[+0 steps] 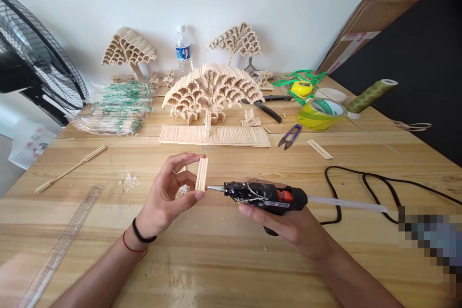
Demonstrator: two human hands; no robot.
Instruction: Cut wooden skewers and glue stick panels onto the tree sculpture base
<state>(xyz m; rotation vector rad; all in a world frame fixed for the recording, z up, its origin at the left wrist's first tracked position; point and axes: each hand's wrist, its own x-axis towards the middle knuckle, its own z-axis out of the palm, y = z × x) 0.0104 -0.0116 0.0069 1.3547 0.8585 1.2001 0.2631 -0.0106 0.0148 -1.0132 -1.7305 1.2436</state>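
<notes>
My left hand (168, 197) pinches a small panel of glued wooden sticks (201, 173) upright between thumb and fingers, above the wooden table (231, 260). My right hand (288, 224) grips a black hot glue gun (267, 196), its metal nozzle pointing left and almost touching the lower edge of the stick panel. A clear glue stick juts from the gun's back. Behind them stands a tree-shaped model of wooden sticks (212, 89) on a flat stick base (216, 135).
Two more stick trees (128, 50) (236, 41) and a water bottle (183, 53) stand by the wall. Packs of chopsticks (115, 106), a ruler (59, 245), purple snips (290, 135), pliers (265, 108), yellow tape roll (321, 113), thread spool (370, 96), black cord (364, 187), a fan (32, 67).
</notes>
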